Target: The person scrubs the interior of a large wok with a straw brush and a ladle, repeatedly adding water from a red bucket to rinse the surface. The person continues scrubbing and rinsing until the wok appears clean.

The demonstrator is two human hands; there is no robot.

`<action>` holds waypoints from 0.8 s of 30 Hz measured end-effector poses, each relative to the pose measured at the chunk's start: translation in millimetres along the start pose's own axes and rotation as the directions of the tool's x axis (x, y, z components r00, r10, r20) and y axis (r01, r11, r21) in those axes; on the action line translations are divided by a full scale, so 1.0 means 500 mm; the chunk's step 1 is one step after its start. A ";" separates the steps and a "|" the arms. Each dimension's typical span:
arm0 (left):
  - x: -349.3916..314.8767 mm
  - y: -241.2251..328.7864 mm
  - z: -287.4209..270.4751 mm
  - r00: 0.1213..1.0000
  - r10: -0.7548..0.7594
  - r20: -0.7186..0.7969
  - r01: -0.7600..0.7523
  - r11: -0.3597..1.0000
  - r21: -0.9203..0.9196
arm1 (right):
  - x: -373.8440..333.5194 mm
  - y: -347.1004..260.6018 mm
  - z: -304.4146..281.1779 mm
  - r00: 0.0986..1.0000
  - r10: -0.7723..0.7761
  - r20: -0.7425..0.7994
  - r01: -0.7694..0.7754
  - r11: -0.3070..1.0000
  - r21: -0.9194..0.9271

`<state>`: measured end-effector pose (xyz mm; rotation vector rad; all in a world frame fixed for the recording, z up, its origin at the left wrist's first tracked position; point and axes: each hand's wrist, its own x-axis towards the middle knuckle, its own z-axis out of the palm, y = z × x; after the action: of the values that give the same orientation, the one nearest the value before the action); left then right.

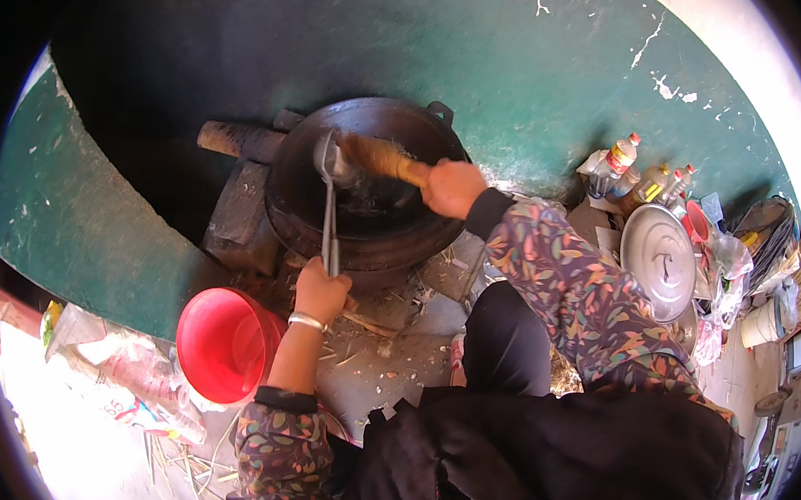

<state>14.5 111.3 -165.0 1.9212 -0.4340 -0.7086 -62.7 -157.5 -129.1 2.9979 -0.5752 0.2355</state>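
Observation:
A big dark wok (365, 115) sits in front of me with some liquid in its bottom. My left hand (322, 290) is closed round the long metal handle of a ladle (329, 222), whose bowl hangs over the left part of the wok. My right hand (454, 188) grips the yellowish handle of a straw brush (376, 155). Its brown bristles, a little blurred, are over the wok against or very near the ladle's bowl; whether they touch I cannot tell.
A red bucket (270, 329) stands at my near left. Bricks (237, 205) and a short log (233, 141) lie left of the wok. Bottles (617, 165) and a round metal lid (658, 266) are at the right. The green wall (536, 58) rises behind; straw scraps litter the floor.

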 end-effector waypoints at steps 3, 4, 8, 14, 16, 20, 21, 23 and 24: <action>-0.016 -0.028 -0.021 0.958 0.219 -0.183 -0.164 0.947 0.277 | 0.009 0.025 -0.006 0.951 -0.154 0.267 0.130 0.986 0.105; -0.025 -0.052 -0.038 0.931 0.277 -0.239 -0.186 0.921 0.341 | 0.019 0.029 -0.022 0.937 -0.213 0.278 0.175 0.972 0.155; -0.070 -0.023 -0.064 0.936 0.214 -0.280 -0.126 0.945 0.303 | 0.089 0.187 -0.111 0.864 -0.230 0.449 0.250 0.968 0.014; -0.079 -0.003 -0.088 0.898 0.250 -0.363 -0.189 0.963 0.194 | 0.304 0.058 -0.101 0.984 -0.023 0.179 0.083 0.938 -0.337; -0.077 0.030 -0.082 0.891 0.276 -0.360 -0.197 0.950 0.242 | 0.303 -0.052 -0.083 0.995 -0.069 0.072 0.089 0.942 -0.322; -0.069 0.023 -0.079 0.887 0.310 -0.343 -0.233 0.941 0.246 | 0.276 -0.028 0.004 0.912 -0.408 0.028 0.409 0.905 -0.119; -0.076 0.018 -0.089 0.880 0.314 -0.357 -0.220 0.935 0.279 | 0.255 -0.018 -0.009 0.887 -0.436 0.150 0.454 0.884 -0.112; -0.089 0.020 -0.094 0.869 0.347 -0.352 -0.231 0.915 0.332 | 0.196 0.055 -0.068 0.875 -0.394 0.282 0.448 0.880 -0.158; -0.092 0.025 -0.090 0.888 0.305 -0.345 -0.231 0.943 0.238 | 0.161 0.098 -0.099 0.895 -0.334 0.297 0.402 0.892 -0.207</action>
<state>8.5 163.6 -125.8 2.0651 -0.5252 -0.1079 -13.7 -226.9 -64.4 2.8120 -0.0273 -0.2380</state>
